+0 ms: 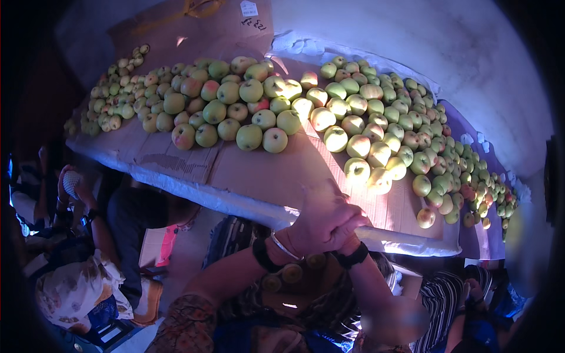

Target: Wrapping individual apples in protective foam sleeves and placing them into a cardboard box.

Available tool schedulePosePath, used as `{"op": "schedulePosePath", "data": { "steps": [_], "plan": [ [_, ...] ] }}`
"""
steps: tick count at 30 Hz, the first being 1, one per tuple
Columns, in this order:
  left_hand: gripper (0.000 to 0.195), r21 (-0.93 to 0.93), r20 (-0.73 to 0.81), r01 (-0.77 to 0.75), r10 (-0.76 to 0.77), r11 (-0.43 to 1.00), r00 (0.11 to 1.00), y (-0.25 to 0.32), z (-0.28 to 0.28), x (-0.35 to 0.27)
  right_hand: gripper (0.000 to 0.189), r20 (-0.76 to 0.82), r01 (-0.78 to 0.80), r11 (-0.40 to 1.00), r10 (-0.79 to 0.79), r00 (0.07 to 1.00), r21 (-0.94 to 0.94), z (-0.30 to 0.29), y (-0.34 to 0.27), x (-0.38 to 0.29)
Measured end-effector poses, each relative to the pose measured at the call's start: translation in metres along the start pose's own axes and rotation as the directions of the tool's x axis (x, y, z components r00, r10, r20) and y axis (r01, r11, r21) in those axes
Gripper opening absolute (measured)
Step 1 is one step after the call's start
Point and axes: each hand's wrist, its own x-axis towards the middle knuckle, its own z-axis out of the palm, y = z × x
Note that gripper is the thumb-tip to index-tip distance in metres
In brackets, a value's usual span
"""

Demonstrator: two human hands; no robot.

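Note:
My left hand, with a silver bangle and a black band at the wrist, is pressed together with my right hand over the table's near edge. Their fingers are curled and overlap. Whether anything lies between the palms is hidden. Beyond them, green and red-blushed apples are spread across cardboard on the table. A sunlit group of apples is nearest to my hands. Below my forearms, a few apples show in a shadowed spot, partly covered by my arms.
The table's pale wrapped edge runs in front of me. An upright cardboard sheet with a label stands behind the apples. At left, a person holds something in white foam netting. Another person in striped clothing is at right.

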Motion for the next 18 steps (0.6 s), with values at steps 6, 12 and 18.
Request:
{"op": "schedulePosePath", "data": {
  "steps": [6,12,18],
  "plan": [
    [0.044,-0.733,0.050,0.581,-0.823,0.355,0.566,-0.025,-0.012,-0.001,0.031,0.165,0.321,0.773,-0.276,0.947,-0.548,-0.002,-0.002,0.005],
    [0.045,-0.742,0.474,0.664,-0.772,-0.092,0.423,-0.024,-0.030,0.003,0.020,0.232,0.274,0.915,-0.210,0.950,-0.295,-0.008,-0.017,-0.003],
    [0.045,-0.635,0.611,0.740,-0.730,-0.221,0.306,-0.032,-0.033,-0.011,0.024,0.395,-0.124,0.979,0.179,0.901,-0.160,-0.011,-0.023,-0.013]
  ]
}}
